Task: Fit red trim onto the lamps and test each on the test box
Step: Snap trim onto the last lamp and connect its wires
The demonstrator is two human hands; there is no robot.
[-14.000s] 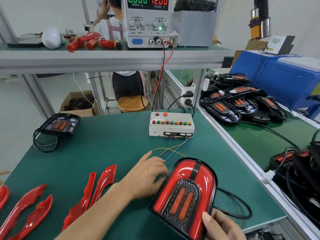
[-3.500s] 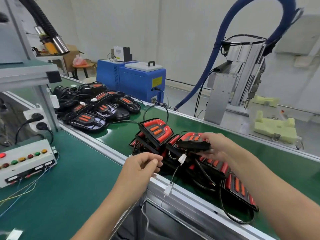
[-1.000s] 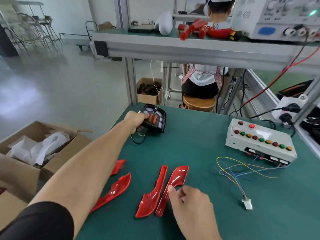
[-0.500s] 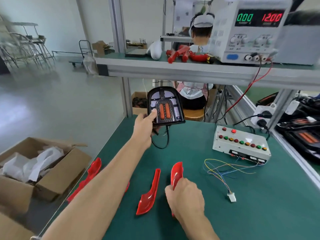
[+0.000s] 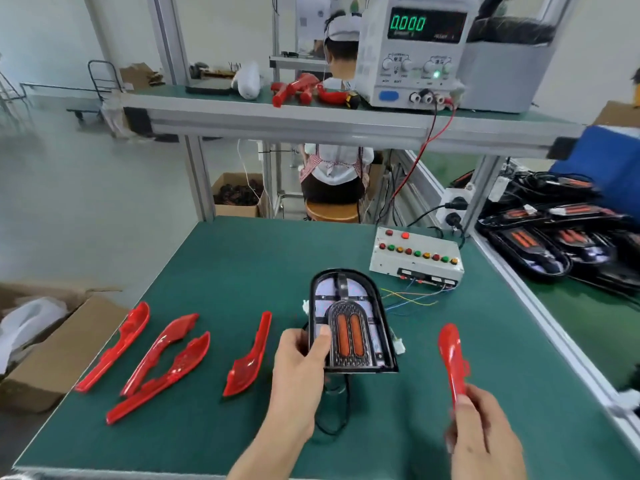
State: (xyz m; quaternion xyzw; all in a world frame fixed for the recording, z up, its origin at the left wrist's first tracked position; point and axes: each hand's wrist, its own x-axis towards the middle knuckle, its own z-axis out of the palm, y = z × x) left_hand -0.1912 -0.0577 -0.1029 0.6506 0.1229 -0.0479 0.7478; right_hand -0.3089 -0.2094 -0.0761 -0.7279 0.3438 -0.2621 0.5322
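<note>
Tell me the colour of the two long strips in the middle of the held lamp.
Orange, side by side on the lamp, seen in the head view.

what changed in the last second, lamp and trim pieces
The left hand gripped the lamp at the table's far left edge, lifted it and brought it to the near middle. The right hand took hold of one red trim piece and raised it off the mat to the lamp's right. Its partner trim and the test box stayed put.

The green-topped bench (image 5: 214,271) carries four loose red trim pieces (image 5: 247,355) at nine o'clock and the test box (image 5: 415,258) at one o'clock.
</note>
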